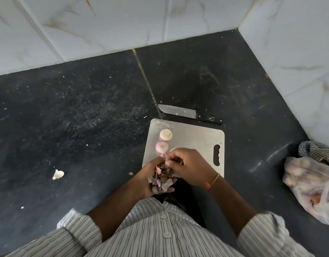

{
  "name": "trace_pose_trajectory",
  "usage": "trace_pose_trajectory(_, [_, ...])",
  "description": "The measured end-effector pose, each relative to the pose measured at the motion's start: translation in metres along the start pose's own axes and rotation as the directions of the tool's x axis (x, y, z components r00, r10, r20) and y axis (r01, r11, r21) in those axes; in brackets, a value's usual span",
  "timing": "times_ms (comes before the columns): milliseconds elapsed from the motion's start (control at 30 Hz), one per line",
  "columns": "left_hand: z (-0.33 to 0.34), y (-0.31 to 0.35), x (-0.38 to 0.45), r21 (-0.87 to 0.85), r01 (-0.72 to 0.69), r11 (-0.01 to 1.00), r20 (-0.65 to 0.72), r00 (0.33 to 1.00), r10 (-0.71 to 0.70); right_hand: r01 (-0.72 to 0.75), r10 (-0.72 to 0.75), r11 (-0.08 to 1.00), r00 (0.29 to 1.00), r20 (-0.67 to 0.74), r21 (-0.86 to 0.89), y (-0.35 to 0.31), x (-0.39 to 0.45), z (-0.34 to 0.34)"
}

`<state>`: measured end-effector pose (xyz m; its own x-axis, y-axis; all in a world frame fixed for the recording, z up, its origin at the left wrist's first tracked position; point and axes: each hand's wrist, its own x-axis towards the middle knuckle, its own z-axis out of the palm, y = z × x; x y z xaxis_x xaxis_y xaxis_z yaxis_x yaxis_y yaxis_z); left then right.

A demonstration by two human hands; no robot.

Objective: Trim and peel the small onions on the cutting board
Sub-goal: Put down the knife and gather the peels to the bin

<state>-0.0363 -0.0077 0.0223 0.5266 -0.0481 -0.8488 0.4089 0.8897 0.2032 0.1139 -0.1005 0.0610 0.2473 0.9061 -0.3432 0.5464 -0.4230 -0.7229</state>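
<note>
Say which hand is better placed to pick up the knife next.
Right, probably. The right hand is nearer the knife, whose handle points to that side, and seems to pinch only a scrap of skin. The left hand is cupped full of onion peels.

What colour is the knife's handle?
Black; the knife lies past the cutting board, clearest in the head view.

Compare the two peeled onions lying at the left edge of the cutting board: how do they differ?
The far onion is creamy white, while the near onion is pink with a purple tinge. The far onion lies well clear of the hands; the near onion sits closer to the right hand and the left hand, which cups a pile of skins. Both rest on the cutting board, look peeled, and are close in size.
</note>
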Motion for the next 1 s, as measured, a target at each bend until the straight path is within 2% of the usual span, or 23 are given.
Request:
trace_pose_trajectory(100, [-0.001, 0.002, -0.001, 0.064, 0.0, 0.998, 0.033, 0.999, -0.002, 0.073, -0.095, 0.964, 0.993, -0.074, -0.255, 0.003, -0.01, 0.022])
trace_pose_trajectory(167, [-0.002, -0.001, -0.002, 0.103, 0.012, 0.995, 0.027, 1.0, -0.015, 0.056, -0.11, 0.941, 0.983, -0.147, -0.333, 0.006, -0.012, 0.031])
trace_pose_trajectory(267, [-0.007, -0.006, 0.001, 0.155, 0.032, 0.987, -0.015, 0.999, -0.031, -0.035, -0.011, 0.974, 0.979, -0.204, -0.222, 0.004, -0.015, 0.034])
trace_pose_trajectory(367, [-0.011, -0.01, 0.002, 0.197, 0.065, 0.978, -0.011, 0.998, -0.064, -0.048, 0.033, 0.992, 0.992, -0.123, -0.117, 0.002, -0.015, 0.034])
trace_pose_trajectory(533, [-0.011, -0.011, -0.009, 0.126, 0.05, 0.991, 0.004, 0.999, -0.051, -0.007, 0.009, 0.998, 0.999, 0.04, -0.065, 0.003, -0.009, 0.029])
trace_pose_trajectory(633, [-0.019, -0.008, -0.013, 0.106, 0.048, 0.993, -0.007, 0.999, -0.047, -0.032, 0.03, 0.999, 0.998, -0.05, -0.029, 0.0, -0.003, 0.024])
trace_pose_trajectory(767, [-0.031, -0.011, -0.013, 0.042, 0.041, 0.998, -0.005, 0.999, -0.041, -0.167, 0.094, 0.95, 0.959, -0.269, -0.265, 0.01, 0.019, 0.029])
trace_pose_trajectory(867, [-0.038, -0.015, -0.016, 0.038, 0.052, 0.998, -0.004, 0.999, -0.052, -0.238, 0.144, 0.884, 0.957, -0.251, -0.402, 0.011, 0.032, 0.038])
trace_pose_trajectory(1000, [-0.042, -0.012, -0.021, 0.023, 0.068, 0.997, 0.025, 0.997, -0.068, -0.221, 0.122, 0.812, 0.969, -0.214, -0.54, 0.01, 0.041, 0.051])
